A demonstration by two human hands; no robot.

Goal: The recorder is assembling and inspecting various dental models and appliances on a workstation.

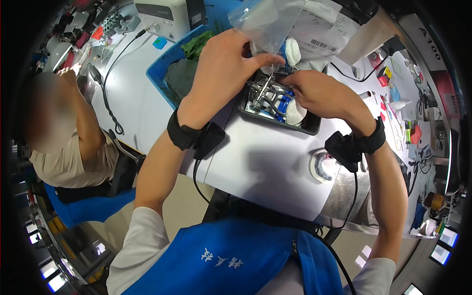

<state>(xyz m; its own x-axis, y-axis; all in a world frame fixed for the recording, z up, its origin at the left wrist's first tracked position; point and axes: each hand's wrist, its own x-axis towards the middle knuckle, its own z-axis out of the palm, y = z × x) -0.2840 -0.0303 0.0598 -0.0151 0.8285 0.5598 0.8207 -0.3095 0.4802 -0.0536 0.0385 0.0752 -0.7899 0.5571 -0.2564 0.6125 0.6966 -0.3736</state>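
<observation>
Head view shows a white desk (226, 147) spread below two bare forearms, with a seated co-worker (69, 128) at its left side. A blue bin (157, 73) stands beyond the left wrist, holding dark green material. Smaller, a clear plastic bag (270, 22) lies at the left hand (221, 64), whose fingers are partly curled and thumb extended above a dark tray (310, 123); whether it grips anything, I cannot tell. The right hand (324, 93) is half closed, its fingertips at the tray's contents, their hold hidden. Inside the tray sits a shiny metal frame (268, 91), beside a rounded white piece (295, 113).
</observation>
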